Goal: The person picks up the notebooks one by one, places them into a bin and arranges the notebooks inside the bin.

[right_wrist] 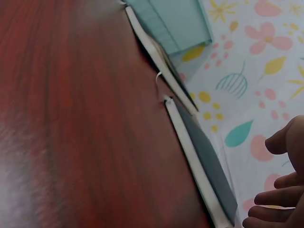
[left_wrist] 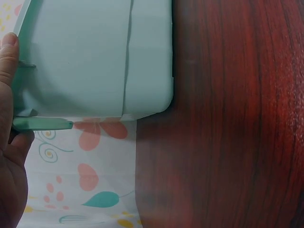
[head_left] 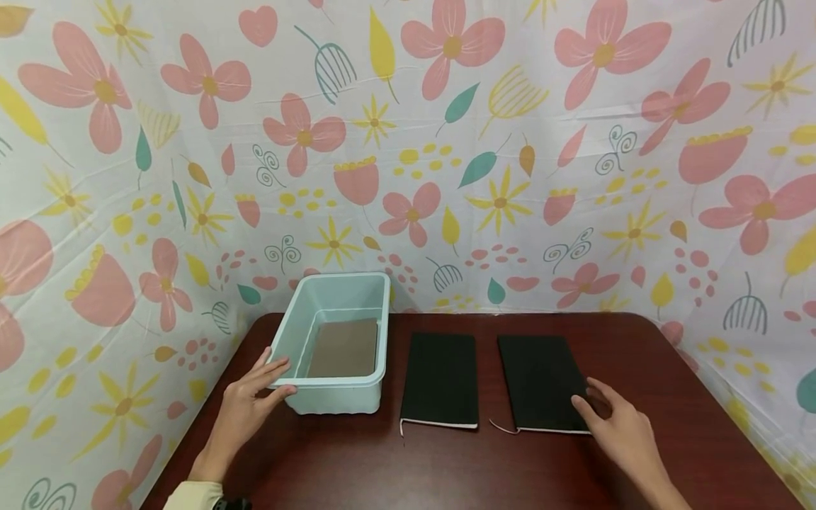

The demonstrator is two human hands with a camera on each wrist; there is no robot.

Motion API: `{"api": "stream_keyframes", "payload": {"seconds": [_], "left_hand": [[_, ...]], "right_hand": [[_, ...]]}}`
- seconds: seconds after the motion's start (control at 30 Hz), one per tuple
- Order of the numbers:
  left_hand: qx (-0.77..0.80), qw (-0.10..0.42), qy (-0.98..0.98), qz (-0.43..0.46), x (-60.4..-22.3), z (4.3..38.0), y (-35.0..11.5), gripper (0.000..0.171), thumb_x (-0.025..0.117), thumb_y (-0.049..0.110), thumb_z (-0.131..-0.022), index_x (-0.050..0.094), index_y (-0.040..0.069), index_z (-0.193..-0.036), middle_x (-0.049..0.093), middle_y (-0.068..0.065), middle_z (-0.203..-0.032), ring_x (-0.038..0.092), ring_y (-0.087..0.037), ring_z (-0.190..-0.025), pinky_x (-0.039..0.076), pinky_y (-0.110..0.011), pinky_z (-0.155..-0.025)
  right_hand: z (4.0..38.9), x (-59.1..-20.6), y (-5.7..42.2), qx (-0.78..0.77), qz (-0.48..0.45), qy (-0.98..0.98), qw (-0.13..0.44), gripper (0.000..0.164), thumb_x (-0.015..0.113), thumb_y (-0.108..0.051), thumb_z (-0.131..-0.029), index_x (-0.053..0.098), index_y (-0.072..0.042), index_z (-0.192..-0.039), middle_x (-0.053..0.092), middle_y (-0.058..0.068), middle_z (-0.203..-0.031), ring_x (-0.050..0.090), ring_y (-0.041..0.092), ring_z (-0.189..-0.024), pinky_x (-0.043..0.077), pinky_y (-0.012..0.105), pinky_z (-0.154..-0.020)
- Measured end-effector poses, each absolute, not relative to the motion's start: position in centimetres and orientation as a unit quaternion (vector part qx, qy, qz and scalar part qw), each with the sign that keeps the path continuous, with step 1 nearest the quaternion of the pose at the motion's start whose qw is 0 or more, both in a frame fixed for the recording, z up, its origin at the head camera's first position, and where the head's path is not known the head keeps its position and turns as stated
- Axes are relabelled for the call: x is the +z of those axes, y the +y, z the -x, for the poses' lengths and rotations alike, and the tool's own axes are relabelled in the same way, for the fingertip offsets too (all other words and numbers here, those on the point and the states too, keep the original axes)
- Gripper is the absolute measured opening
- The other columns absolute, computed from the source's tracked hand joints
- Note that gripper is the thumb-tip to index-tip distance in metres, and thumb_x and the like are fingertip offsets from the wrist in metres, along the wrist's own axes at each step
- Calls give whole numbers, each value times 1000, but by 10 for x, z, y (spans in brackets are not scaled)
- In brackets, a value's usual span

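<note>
A light blue-green plastic bin [head_left: 334, 397] stands at the table's back left. My left hand [head_left: 245, 400] grips its near left corner at the rim; the left wrist view shows this hand [left_wrist: 9, 118] against the bin wall [left_wrist: 80, 61]. A flat brown book [head_left: 344, 347] lies inside. To the bin's right lie two black notebooks, a middle one [head_left: 441, 379] and a right one [head_left: 542, 382], each with a ribbon at its near left corner. My right hand [head_left: 621, 425] hovers by the right notebook's near right edge, thumb and fingers apart. In the right wrist view, the hand [right_wrist: 285, 180] shows beside that notebook [right_wrist: 204, 152].
The dark red wooden table [head_left: 440, 467] has rounded far corners. A white cloth [head_left: 408, 142] with pink, yellow and teal flowers hangs behind the table and along its sides. A dark watch [head_left: 232, 503] and a pale sleeve [head_left: 194, 496] are on the left wrist.
</note>
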State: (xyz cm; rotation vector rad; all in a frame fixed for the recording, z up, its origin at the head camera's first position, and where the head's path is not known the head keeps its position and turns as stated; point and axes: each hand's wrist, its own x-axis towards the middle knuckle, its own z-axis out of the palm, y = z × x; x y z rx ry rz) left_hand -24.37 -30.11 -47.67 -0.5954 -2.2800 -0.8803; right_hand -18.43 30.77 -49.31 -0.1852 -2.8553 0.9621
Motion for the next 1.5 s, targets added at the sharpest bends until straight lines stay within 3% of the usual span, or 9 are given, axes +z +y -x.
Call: {"api": "stream_keyframes", "payload": {"seconds": [0.3, 0.57, 0.67, 0.8, 0.9, 0.97, 1.2, 1.5], "left_hand": [[-330, 308, -864, 223, -478, 245, -302, 52, 89, 7, -75, 76, 17, -125, 71, -13, -127, 51, -36, -138, 38, -1, -94], [-330, 305, -865, 223, -477, 245, -301, 52, 89, 8, -75, 76, 16, -125, 71, -13, -128, 51, -40, -136, 38, -2, -94], [-330, 308, -863, 226, -477, 245, -301, 52, 89, 7, -75, 76, 16, -124, 71, -13, -127, 52, -41, -136, 38, -2, -94], [-330, 312, -862, 227, -477, 244, -300, 52, 89, 7, -74, 77, 16, -124, 72, -12, -127, 52, -40, -135, 38, -2, -94], [-330, 311, -862, 225, -477, 244, -301, 51, 89, 7, -75, 77, 16, -123, 71, -12, -127, 52, -40, -136, 38, -2, -94], [-331, 309, -863, 223, -478, 244, -301, 51, 89, 7, -75, 77, 16, -123, 71, -12, -128, 52, -40, -136, 38, -2, -94], [-330, 302, -867, 219, -477, 242, -301, 50, 89, 10, -76, 76, 17, -124, 71, -12, -129, 50, -39, -138, 37, -2, -94], [-324, 296, -871, 221, -477, 243, -302, 50, 89, 12, -78, 76, 18, -125, 70, -9, -131, 48, -34, -141, 37, -3, -96]], "right_hand": [[183, -510, 316, 264, 76, -961, 46, 92, 56, -63, -98, 36, 7, -153, 53, 36, -140, 62, 54, -107, 48, 64, -77], [187, -518, 318, 246, 84, -966, 2, 109, 54, -73, -93, 25, 11, -155, 45, 41, -143, 67, 39, -82, 50, 54, -66], [188, -521, 316, 246, 91, -965, -12, 114, 56, -76, -90, 23, 11, -156, 66, 33, -114, 65, 32, -73, 49, 50, -61], [190, -526, 314, 237, 94, -967, -17, 120, 61, -79, -85, 26, 11, -155, 68, 31, -99, 65, 41, -77, 51, 54, -62], [189, -529, 312, 220, 88, -971, -1, 118, 66, -78, -81, 35, 12, -151, 57, 44, -122, 62, 55, -94, 51, 62, -69], [189, -529, 311, 216, 88, -972, 6, 115, 68, -76, -81, 38, 12, -150, 54, 45, -127, 60, 57, -98, 50, 64, -71], [188, -525, 308, 240, 103, -965, 11, 110, 75, -71, -79, 47, 12, -145, 65, 39, -108, 59, 29, -64, 48, 45, -53], [189, -523, 308, 251, 118, -961, 21, 105, 81, -67, -74, 54, 8, -142, 57, 44, -124, 63, 34, -69, 50, 48, -56]]}}
